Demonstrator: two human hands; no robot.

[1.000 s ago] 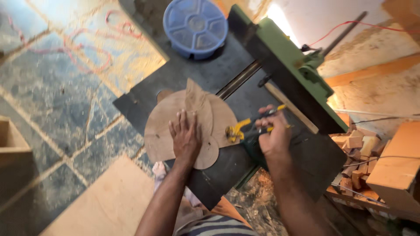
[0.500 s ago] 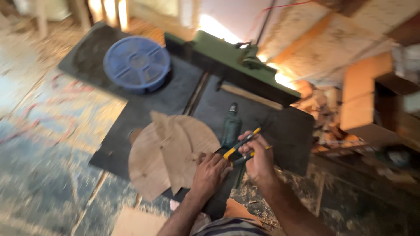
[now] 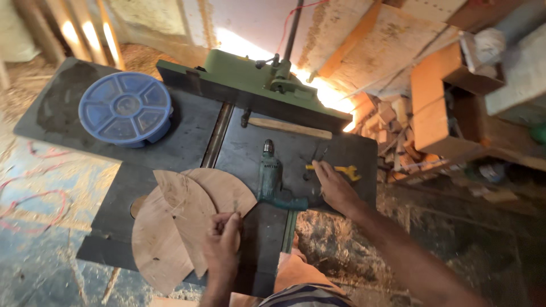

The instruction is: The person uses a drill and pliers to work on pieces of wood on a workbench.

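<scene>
I count three curved plywood pieces [image 3: 182, 222] overlapped on dark machine table [image 3: 187, 142]; my left hand [image 3: 223, 245] pinches edge of one near right corner; my right hand [image 3: 335, 187] lies flat, loosely open, fingertips touching yellow pliers [image 3: 344, 169]; one green drill [image 3: 272, 176] between hands; one blue round organizer box [image 3: 125, 108] far left

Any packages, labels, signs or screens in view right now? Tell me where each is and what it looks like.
Parts box: far left of the dark bench, round, blue plastic, clear lid over wedge compartments.
Labels, signs, screens: none that I can make out.
</scene>
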